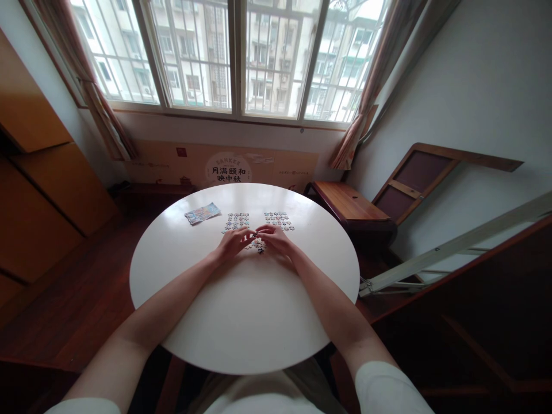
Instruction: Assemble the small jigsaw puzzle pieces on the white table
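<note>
My left hand [236, 242] and my right hand [275, 237] meet over the middle of a round white table [241, 322]. Their fingertips pinch a small dark jigsaw piece [255, 234] between them; the fingers partly cover it. Just below lies a small loose pile of jigsaw pieces [259, 246]. Beyond my left hand, pieces are laid out in spaced rows as a left group [238, 221]. A similar right group [279, 220] sits past my right hand. A colourful printed picture sheet [202, 213] rests flat at the far left of the table.
A wooden bench or chair [349, 201] stands beyond the table's right edge, near a leaning wooden frame [414, 181]. A pale metal ladder-like frame [431, 261] slants at the right. Behind the table are a printed cardboard panel [276, 164] and barred windows [235, 57].
</note>
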Demonstrator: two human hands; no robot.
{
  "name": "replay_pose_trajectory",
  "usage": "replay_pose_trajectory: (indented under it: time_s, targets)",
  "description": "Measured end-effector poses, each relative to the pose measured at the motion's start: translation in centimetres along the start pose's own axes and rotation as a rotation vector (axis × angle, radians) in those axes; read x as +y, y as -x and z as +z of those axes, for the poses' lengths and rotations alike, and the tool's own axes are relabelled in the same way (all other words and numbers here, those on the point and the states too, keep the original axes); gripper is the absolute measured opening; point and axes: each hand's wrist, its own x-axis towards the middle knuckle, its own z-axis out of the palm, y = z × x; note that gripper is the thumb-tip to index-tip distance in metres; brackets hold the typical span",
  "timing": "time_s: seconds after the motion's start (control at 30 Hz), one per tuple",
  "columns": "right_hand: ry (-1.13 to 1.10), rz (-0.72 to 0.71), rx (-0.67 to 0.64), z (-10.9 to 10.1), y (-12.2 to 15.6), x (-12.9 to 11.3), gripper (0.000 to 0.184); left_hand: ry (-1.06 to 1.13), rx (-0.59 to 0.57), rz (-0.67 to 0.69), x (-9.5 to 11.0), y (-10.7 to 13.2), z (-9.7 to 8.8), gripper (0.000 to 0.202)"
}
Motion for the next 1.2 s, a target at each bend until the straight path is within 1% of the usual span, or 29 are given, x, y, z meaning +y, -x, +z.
replay_pose_trajectory:
  time_s: [0.2,0.5,0.77,1.2]
  targets:
    - [0.003,-0.009,0.007,-0.09,-0.07,0.23,0.026,-0.008,0.016,-0.004,-0.10,0.01,0.21,0.028]
    - [-0.026,-0.001,0.010,-0.12,-0.22,0.30,0.026,0.027,0.018,0.027,-0.38,-0.01,0.35,0.025]
    - [-0.035,0.004,0.001,-0.28,-0.43,0.41,0.026,0.041,0.021,0.028,-0.57,0.03,0.43,0.026]
    - [-0.031,0.009,-0.004,-0.24,-0.40,0.41,0.028,-0.004,0.019,0.012,-0.39,0.12,0.27,0.022]
